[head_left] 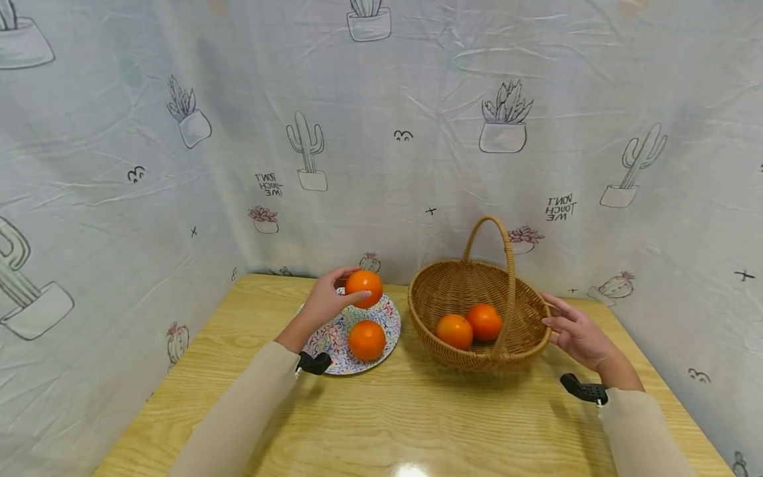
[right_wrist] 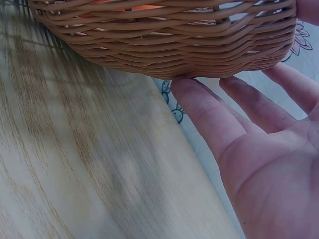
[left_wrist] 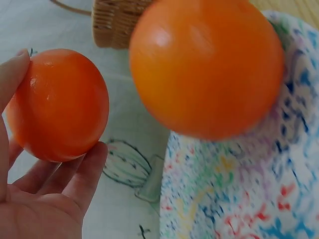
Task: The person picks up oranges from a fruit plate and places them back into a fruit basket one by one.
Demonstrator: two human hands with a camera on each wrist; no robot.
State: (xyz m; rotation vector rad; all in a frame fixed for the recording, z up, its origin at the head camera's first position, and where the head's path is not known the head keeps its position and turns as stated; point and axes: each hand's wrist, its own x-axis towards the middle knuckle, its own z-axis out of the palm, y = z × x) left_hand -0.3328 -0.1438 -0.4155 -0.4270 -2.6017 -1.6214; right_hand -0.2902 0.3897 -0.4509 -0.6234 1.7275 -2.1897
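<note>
- One orange fruit [head_left: 363, 289] is up in the air by the far edge of the plate [head_left: 329, 339]; it is round, about as long as wide.
- The left hand [head_left: 328, 299] holds it, thumb and fingers around it.
- Four fruits altogether: one held, one on the plate, two in the basket [head_left: 441, 285].
- One basket sits right of the one plate, its handle curving up.
- The right hand [head_left: 579, 334] holds the basket's right side.
- Under them is one bench [head_left: 387, 411].
</note>
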